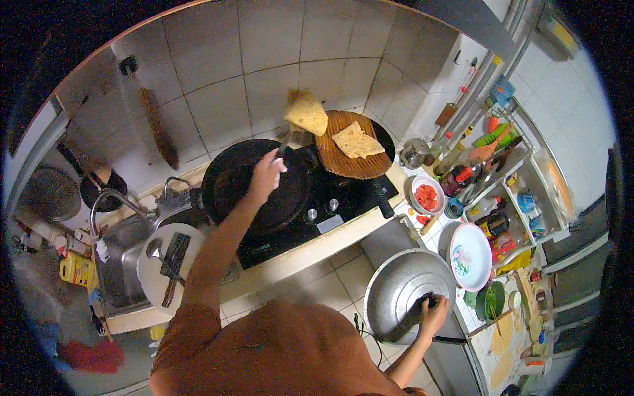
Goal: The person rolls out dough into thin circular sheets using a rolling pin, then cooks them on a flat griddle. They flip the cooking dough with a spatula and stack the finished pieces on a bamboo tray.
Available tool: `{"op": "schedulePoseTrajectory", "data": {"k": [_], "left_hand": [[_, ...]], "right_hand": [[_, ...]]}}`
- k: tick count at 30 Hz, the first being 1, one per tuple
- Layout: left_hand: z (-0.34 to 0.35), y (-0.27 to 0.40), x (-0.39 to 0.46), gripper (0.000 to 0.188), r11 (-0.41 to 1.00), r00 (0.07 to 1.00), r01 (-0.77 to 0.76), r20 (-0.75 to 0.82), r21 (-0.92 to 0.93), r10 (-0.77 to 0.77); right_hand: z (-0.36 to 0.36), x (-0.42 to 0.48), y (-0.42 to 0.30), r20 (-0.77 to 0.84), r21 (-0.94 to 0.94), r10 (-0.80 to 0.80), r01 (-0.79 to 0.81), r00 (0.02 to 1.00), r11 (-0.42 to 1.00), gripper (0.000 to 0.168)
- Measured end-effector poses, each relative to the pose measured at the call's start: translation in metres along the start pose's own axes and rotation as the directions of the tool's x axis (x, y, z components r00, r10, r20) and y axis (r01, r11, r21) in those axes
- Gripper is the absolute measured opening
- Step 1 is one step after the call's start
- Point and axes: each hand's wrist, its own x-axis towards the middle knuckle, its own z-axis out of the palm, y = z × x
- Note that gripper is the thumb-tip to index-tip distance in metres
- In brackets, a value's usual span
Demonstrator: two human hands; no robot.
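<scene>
My left hand (267, 175) grips the handle of a utensil, probably a spatula, over the black frying pan (237, 198). A folded yellow flatbread (305, 115) hangs at the utensil's far end, partly blurred, beside the round wooden board (332, 161). Pieces of flatbread (357, 141) lie on that board, which rests over the back right of the black cooktop (277, 245). My right hand (433, 313) is closed on the dark knob of a large domed metal lid (391, 282), held at the right of my body above the floor.
At the left, a white cutting board (147, 277) with a cleaver (174, 257) and a ladle (154, 248) overlaps the sink (121, 257). On the right counter stand a bowl of red slices (427, 197), a white basin (470, 257), a bowl of chopped greens (490, 299) and several bottles.
</scene>
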Motion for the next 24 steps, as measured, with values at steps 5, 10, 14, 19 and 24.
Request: {"op": "schedulePoseTrajectory", "data": {"k": [5,10,14,19,24], "left_hand": [[0.076,-0.059,0.016,0.071,0.038,0.898,-0.336,0.308,0.941,0.313],[0.091,-0.070,0.012,0.071,0.100,0.933,-0.327,0.303,0.940,0.195],[0.063,-0.052,0.004,0.063,0.490,0.962,-0.222,0.109,0.843,0.248],[0.027,-0.039,-0.064,0.057,0.709,0.893,-0.333,-0.034,0.622,0.449],[-0.002,-0.056,-0.154,0.055,0.839,0.924,-0.199,-0.188,0.506,0.332]], "right_hand": [[-0.020,0.016,-0.013,-0.075,0.018,-0.090,0.092,0.993,0.996,0.025],[-0.056,0.058,-0.034,-0.068,0.026,-0.258,0.260,0.964,0.965,0.025],[-0.079,0.108,-0.074,-0.044,0.069,-0.360,0.363,0.932,0.929,0.024],[-0.079,0.185,-0.153,-0.091,0.156,-0.544,0.551,0.834,0.820,0.025],[-0.031,0.280,-0.236,-0.067,0.114,-0.647,0.650,0.760,0.751,0.031]]}}
